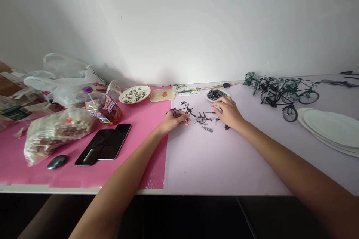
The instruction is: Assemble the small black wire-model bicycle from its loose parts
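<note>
In the head view, my left hand (174, 121) is closed around the rear of a black miniature bicycle frame (183, 109), its handlebar end pointing up and away. My right hand (228, 111) hovers over the right side of the loose parts, thumb and forefinger pinched together. Whatever sits between those fingertips is too small to make out. Between my hands lie a small spoked wheel (201, 120), a grey ridged piece (207, 129) and several thin black parts. Just beyond my right hand stands a white plate (206, 98) of dark bicycle pieces.
Several assembled model bicycles (291, 91) stand at the right, beside stacked white plates (333, 127). On the left are a plate of small pieces (134, 95), a drink bottle (102, 107), two phones (113, 142), a dark oval object (57, 162) and plastic bags (60, 130).
</note>
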The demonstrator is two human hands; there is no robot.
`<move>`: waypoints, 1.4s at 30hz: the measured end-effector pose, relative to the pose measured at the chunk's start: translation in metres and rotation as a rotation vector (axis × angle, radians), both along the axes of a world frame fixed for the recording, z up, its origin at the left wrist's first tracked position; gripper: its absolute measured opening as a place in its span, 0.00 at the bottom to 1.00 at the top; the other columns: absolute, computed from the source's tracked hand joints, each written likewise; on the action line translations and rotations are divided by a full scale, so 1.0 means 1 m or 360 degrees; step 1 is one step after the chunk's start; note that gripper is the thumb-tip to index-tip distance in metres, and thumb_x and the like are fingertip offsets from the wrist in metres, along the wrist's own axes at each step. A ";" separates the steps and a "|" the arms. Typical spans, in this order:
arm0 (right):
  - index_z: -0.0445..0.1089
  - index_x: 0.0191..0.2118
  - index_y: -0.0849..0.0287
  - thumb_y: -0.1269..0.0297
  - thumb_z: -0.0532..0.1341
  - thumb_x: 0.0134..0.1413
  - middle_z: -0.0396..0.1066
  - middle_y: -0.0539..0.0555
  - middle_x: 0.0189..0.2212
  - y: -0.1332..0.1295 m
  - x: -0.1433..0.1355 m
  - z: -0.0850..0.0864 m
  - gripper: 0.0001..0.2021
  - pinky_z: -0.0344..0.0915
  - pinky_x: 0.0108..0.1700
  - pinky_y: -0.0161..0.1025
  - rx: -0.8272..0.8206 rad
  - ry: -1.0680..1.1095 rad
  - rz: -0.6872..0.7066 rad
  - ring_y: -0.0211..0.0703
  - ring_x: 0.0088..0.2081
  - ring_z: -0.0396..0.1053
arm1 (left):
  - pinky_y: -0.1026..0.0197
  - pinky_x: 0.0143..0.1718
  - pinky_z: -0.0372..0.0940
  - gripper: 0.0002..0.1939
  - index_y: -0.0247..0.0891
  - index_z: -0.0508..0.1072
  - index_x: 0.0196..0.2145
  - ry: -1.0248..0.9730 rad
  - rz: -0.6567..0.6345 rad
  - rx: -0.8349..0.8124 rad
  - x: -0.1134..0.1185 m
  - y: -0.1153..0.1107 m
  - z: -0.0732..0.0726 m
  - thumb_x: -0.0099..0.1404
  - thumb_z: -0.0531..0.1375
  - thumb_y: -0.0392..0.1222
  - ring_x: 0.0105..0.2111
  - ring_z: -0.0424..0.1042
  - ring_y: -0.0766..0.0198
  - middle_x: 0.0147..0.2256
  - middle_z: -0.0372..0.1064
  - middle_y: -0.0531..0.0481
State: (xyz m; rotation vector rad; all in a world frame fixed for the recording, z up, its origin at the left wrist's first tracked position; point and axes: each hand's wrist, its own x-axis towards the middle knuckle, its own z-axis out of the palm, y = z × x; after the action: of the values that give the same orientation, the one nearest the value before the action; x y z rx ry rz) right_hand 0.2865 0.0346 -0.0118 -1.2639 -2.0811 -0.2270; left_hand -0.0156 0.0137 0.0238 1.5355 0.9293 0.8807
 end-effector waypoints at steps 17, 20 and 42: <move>0.81 0.42 0.52 0.51 0.62 0.66 0.76 0.58 0.38 -0.005 0.007 0.021 0.14 0.69 0.49 0.53 -0.0357 -0.0013 0.0436 0.56 0.45 0.69 | 0.55 0.38 0.74 0.24 0.32 0.78 0.32 -0.0013 0.0001 -0.0039 -0.001 0.004 -0.006 0.57 0.72 0.59 0.29 0.77 0.61 0.34 0.80 0.40; 0.81 0.40 0.52 0.55 0.60 0.68 0.78 0.58 0.38 -0.009 -0.002 0.021 0.13 0.69 0.48 0.52 -0.0377 -0.0033 0.0495 0.56 0.45 0.70 | 0.54 0.38 0.74 0.25 0.32 0.78 0.32 -0.0028 0.0021 -0.0061 0.000 0.003 -0.005 0.55 0.73 0.60 0.29 0.77 0.60 0.34 0.80 0.39; 0.79 0.39 0.54 0.62 0.58 0.68 0.77 0.58 0.38 -0.020 -0.022 0.017 0.11 0.70 0.49 0.52 -0.0269 0.0103 0.0489 0.54 0.43 0.73 | 0.59 0.37 0.67 0.13 0.38 0.77 0.27 0.0665 0.0874 0.0221 -0.040 0.032 -0.003 0.49 0.71 0.49 0.35 0.75 0.53 0.28 0.76 0.46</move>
State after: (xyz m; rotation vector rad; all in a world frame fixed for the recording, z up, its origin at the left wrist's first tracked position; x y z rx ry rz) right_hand 0.2648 0.0147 0.0056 -1.0111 -2.2395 0.1281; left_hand -0.0560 0.0458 0.0204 1.6434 1.6756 1.0373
